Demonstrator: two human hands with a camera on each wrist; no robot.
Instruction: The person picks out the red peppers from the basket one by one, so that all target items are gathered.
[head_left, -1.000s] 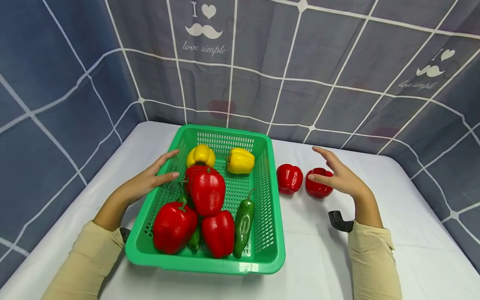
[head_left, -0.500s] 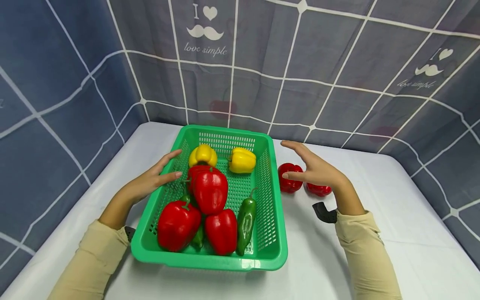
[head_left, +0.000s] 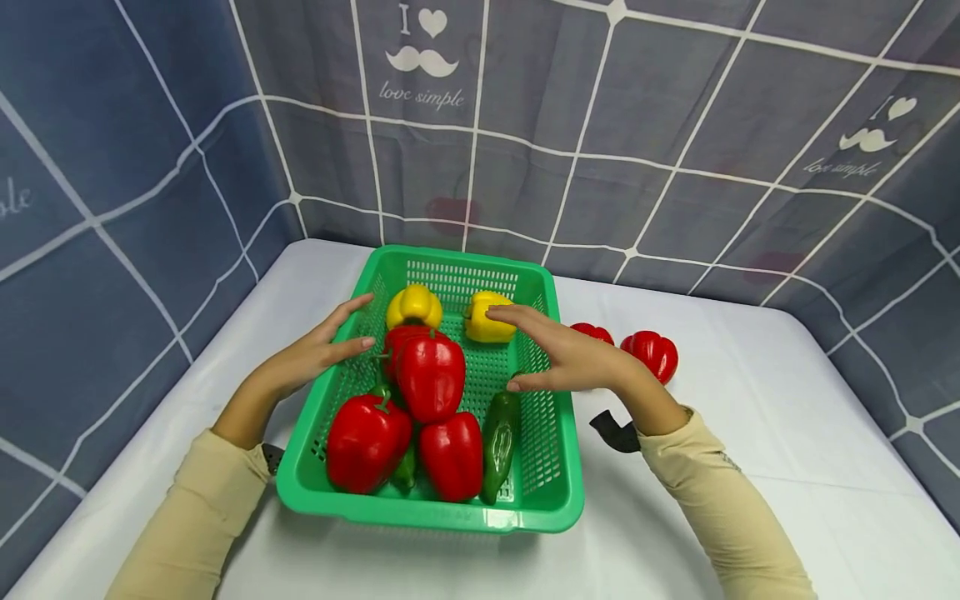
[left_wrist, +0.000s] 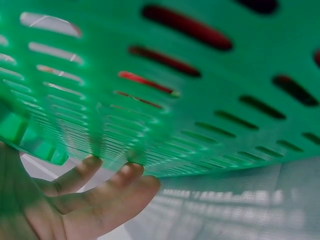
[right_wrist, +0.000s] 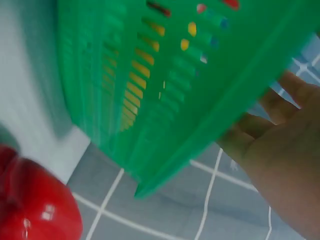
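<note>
A green plastic basket (head_left: 427, 510) holds several red bell peppers (head_left: 432, 379), two yellow bell peppers (head_left: 414, 307) and a long green chili pepper (head_left: 499, 442). At its left rim is my left hand (head_left: 318, 354), thumb and index finger spread apart. The left wrist view shows other fingers (left_wrist: 107, 200) stretched out against or close to the slotted outer wall. My right hand (head_left: 577, 354) reaches over the right rim with fingers extended, its thumb in front of the chili's upper end. In the right wrist view, the rim covers part of that hand's fingers.
Two red bell peppers (head_left: 651, 354) lie on the white tabletop (head_left: 765, 400) to the right of the basket; the right hand and forearm partly cover them. Behind stands a grey curtain (head_left: 570, 125) with white grid lines, continuing along both sides.
My right hand has moved left, from above the two loose red bell peppers to over the basket's right rim. The left hand stays at the left rim. The head view shifts slightly.
</note>
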